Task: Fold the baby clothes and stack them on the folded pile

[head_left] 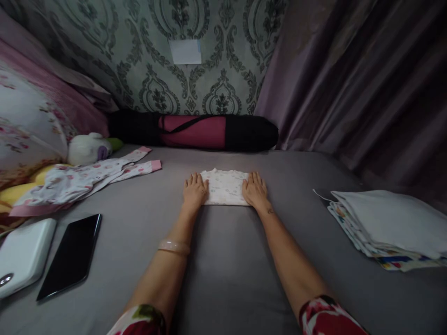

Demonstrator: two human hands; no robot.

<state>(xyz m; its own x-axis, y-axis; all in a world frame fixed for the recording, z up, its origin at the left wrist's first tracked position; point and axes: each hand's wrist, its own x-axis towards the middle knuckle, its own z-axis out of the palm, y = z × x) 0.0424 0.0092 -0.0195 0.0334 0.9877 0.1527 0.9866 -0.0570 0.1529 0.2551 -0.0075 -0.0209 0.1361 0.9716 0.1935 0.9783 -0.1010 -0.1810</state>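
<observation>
A small folded white garment (226, 188) with a faint print lies flat on the grey sheet, in the middle of the view. Its far edge is slightly wavy. My left hand (195, 190) rests palm down over its left edge, fingers stretched out and pointing away. On the right edge lies my right hand (255, 189), also flat with its fingers extended. Both hands press on the cloth from above without gripping it. Their palms are hidden from view.
Pink-trimmed child's trousers (94, 177) lie at left beside a plush toy (87, 149). Nearer are a black phone (71, 256) and a white device (26, 253). A stack of folded cloths (391, 223) sits at right. A black-and-pink long bag (195, 131) lies along the wall.
</observation>
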